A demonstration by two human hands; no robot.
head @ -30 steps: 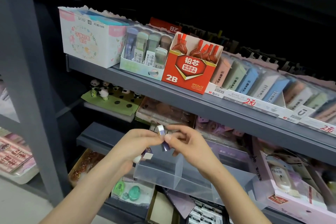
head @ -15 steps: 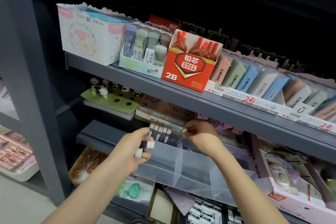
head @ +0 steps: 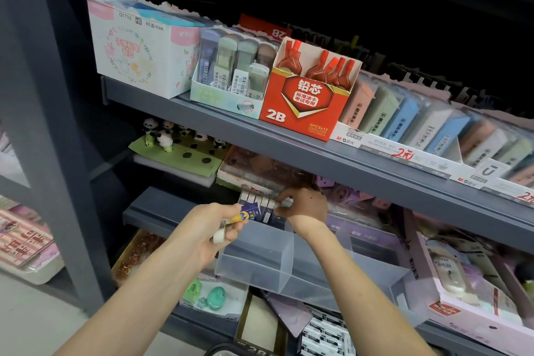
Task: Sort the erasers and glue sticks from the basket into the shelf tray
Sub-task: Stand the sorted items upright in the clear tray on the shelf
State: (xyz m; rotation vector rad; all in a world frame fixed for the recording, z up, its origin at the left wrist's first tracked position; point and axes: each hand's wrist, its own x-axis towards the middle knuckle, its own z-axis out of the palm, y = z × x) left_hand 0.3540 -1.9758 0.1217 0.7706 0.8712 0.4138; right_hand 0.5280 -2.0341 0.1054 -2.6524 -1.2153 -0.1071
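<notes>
The right hand (head: 303, 206) is reaching in under the grey upper shelf (head: 332, 166), and its fingertips (head: 281, 200) pinch the end of the last eraser in a row of erasers (head: 257, 205) that stand upright, side by side, at the back left corner of the clear shelf tray (head: 277, 266). The row touches the back of the tray, and each eraser shows a white top and a dark sleeve below. The left hand (head: 215, 230) is lower and a little to the left, just beside the front edge of the tray; it is closed around a small bunch of erasers (head: 241, 215), one with a yellow and blue wrapper and a white one under it, and the purple end of the bunch points toward the row. The two hands are near but apart. The tray is divided by a clear wall, and the front compartment looks without things in it, as far as I can see through the plastic. On the upper shelf a red 2B lead box (head: 303, 101) stands between a small box of pastel lead tubes (head: 231, 78) and a long display of pastel erasers (head: 410, 121); a white flowered carton (head: 138, 52) is at the far left. I cannot see any basket or glue stick from here
</notes>
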